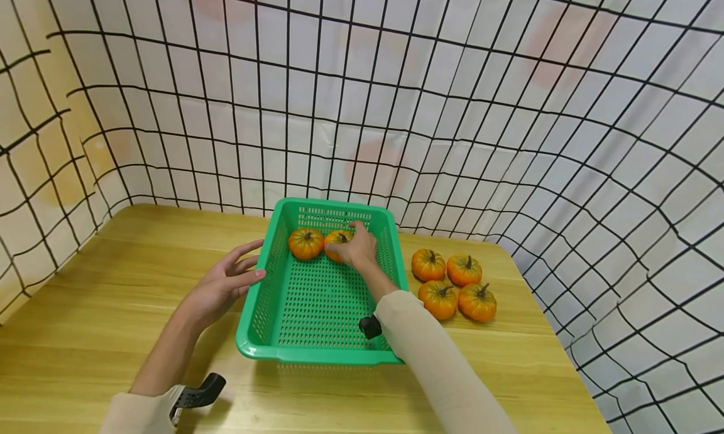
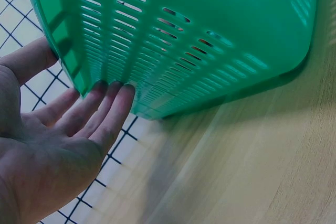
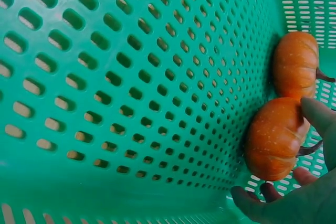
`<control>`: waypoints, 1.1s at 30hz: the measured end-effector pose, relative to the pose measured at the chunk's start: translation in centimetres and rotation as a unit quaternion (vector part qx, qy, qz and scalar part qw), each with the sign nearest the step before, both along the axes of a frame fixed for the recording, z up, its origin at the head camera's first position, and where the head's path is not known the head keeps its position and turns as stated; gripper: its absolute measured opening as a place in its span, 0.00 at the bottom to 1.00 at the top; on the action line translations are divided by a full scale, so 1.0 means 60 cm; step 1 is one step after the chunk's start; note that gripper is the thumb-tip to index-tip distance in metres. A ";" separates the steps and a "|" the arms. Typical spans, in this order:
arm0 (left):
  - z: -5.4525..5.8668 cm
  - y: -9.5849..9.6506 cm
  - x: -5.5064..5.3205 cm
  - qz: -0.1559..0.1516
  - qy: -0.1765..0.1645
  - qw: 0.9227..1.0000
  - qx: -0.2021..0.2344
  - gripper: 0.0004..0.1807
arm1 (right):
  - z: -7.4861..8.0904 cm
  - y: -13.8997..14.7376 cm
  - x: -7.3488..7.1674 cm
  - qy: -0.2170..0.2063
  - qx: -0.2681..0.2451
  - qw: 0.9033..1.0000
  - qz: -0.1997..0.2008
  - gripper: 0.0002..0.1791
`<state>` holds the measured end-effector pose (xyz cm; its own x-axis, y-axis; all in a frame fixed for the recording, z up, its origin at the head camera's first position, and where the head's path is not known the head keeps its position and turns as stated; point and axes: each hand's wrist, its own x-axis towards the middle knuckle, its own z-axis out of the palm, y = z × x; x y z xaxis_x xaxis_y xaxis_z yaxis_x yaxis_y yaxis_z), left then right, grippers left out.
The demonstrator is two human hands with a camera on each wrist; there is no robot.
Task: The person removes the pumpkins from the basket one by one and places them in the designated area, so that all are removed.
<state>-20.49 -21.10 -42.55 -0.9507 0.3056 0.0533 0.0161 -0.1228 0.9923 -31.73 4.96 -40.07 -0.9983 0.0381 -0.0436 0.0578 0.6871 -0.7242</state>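
The small pumpkin (image 3: 270, 137) sits in the green basket (image 1: 322, 357), right under the right hand (image 1: 362, 250), whose fingers are spread wide around it, the thumb seemingly touching its skin. I'd guess it's firm and fairly light, a little slick but ribbed enough to grip; best taken round its fat sides, sparing the stem (image 3: 311, 149), which might snap. Another pumpkin (image 1: 306, 244) sits just left of that hand. The basket looks thin-walled and springy; the left hand (image 1: 219, 284) touches its outer side, fingers loosely straight. Four more pumpkins (image 1: 428, 265) rest on the tabletop (image 1: 509, 371), off to the right hand's right.
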 end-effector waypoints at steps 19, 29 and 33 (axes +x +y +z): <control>-0.001 0.000 -0.002 0.002 -0.003 1.000 0.001 0.40 | -0.005 0.002 0.002 0.012 0.013 1.000 0.007 0.40; -0.001 0.000 -0.001 0.002 -0.001 1.000 -0.006 0.40 | -0.006 -0.001 0.000 0.020 0.018 1.000 -0.006 0.39; -0.001 0.001 -0.002 0.003 -0.001 1.000 -0.007 0.40 | -0.005 -0.002 -0.001 0.023 0.015 1.000 -0.007 0.39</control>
<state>-20.58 -21.07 -42.62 -0.9527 0.3001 0.0471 0.0149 -0.1085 0.9940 -31.78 4.85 -40.36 -0.9986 0.0534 0.0046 0.0346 0.7077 -0.7057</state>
